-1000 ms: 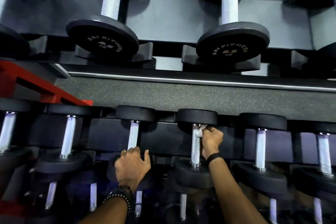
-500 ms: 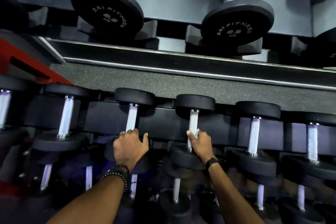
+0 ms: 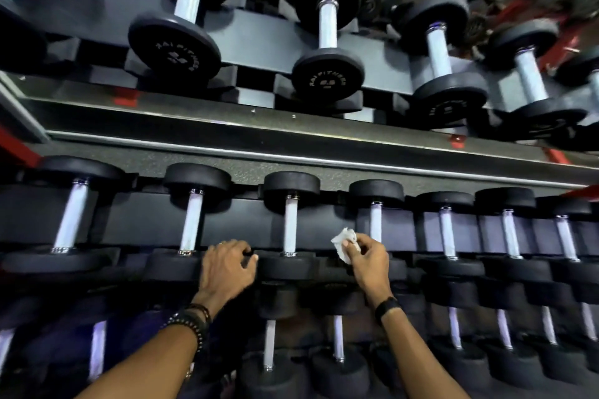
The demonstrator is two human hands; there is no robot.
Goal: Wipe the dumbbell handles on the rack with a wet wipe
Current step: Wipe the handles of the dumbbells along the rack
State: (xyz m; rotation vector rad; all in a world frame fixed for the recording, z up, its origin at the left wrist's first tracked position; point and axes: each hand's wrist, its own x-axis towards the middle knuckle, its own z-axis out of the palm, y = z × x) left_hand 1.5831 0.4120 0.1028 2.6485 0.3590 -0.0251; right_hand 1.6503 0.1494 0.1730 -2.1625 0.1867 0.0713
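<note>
View: head camera, looking down on the rack (image 3: 291, 146).
Right hand (image 3: 369, 256): lower centre-right, fingers pinching the wipe (image 3: 345, 244); wipe bunched, off any handle.
Wipe position: between two middle-row handles, just left of the nearer handle (image 3: 376, 223).
Left hand (image 3: 227, 266): lower centre, fingers curled over a dumbbell head (image 3: 285, 266), bracing.
Handle at centre (image 3: 290, 227): bare, untouched.
Step, as judged: transfer between handles.
Next move, as judged: wrap the wipe round the nearer handle and stroke along its length.
Upper row (image 3: 327, 26): not in reach of either hand.
</note>
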